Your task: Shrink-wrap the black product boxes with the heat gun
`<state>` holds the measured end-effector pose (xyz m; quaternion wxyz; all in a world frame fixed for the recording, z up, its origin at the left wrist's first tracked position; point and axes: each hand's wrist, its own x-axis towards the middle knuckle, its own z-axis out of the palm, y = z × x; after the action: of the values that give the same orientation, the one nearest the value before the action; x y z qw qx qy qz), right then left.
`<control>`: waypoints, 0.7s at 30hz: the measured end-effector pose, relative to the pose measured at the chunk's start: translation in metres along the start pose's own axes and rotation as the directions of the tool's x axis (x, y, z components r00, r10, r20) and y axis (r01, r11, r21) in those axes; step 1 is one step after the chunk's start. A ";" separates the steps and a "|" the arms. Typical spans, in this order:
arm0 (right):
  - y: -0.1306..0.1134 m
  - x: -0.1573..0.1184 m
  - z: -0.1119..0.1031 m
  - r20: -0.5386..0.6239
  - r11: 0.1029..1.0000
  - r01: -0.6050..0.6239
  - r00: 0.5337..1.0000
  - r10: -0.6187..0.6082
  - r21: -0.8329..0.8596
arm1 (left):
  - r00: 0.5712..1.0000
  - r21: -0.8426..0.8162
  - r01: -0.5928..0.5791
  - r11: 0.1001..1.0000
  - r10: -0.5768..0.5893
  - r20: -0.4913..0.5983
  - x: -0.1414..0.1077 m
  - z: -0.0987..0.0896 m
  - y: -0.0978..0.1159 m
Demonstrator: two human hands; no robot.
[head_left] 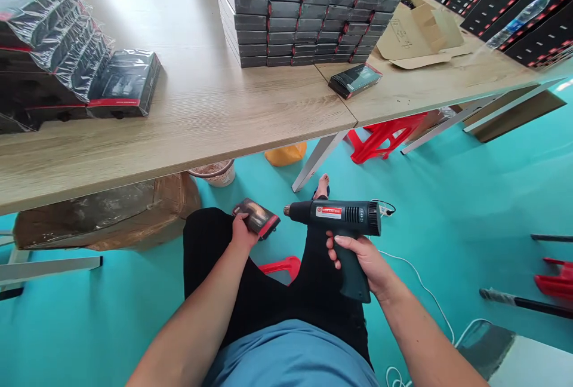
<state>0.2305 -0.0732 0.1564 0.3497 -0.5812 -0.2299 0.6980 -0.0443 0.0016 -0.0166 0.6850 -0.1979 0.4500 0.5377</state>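
Observation:
My right hand (pixel 353 252) is wrapped round the handle of a dark heat gun (pixel 344 217), whose nozzle points left. Just beyond the nozzle, my left hand (pixel 244 232) grips a small black box with a red edge (pixel 257 218) over my lap. The box's printed face is turned up, and a small gap separates it from the nozzle tip. On the table above lies a single black box (pixel 356 80). To the left, several film-wrapped boxes (pixel 123 83) sit stacked like steps.
A tall stack of black boxes (pixel 304 17) stands on the wooden table (pixel 201 127). An opened cardboard carton (pixel 416 34) and a plastic bottle (pixel 521 20) are at the right. Beneath are a bin (pixel 219 175), a red stool (pixel 385 136) and a white cord (pixel 425 288).

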 end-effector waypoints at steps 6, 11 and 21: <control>-0.007 -0.024 -0.022 -0.027 0.991 -0.072 0.997 0.069 -0.112 | 0.999 0.080 -0.031 0.996 0.029 0.032 0.005 0.003 -0.006; -0.002 -0.030 -0.019 0.046 0.968 -0.078 0.995 0.091 -0.239 | 0.998 0.115 -0.056 0.992 0.053 0.030 0.005 0.005 -0.009; 0.004 -0.027 -0.006 0.065 0.933 -0.021 0.997 0.048 -0.360 | 0.994 0.116 -0.098 0.988 0.093 0.050 0.002 0.005 -0.009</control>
<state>0.2376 -0.0970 0.1696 0.2168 -0.6135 -0.3557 0.6710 -0.0343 0.0037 -0.0174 0.6787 -0.1234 0.4747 0.5466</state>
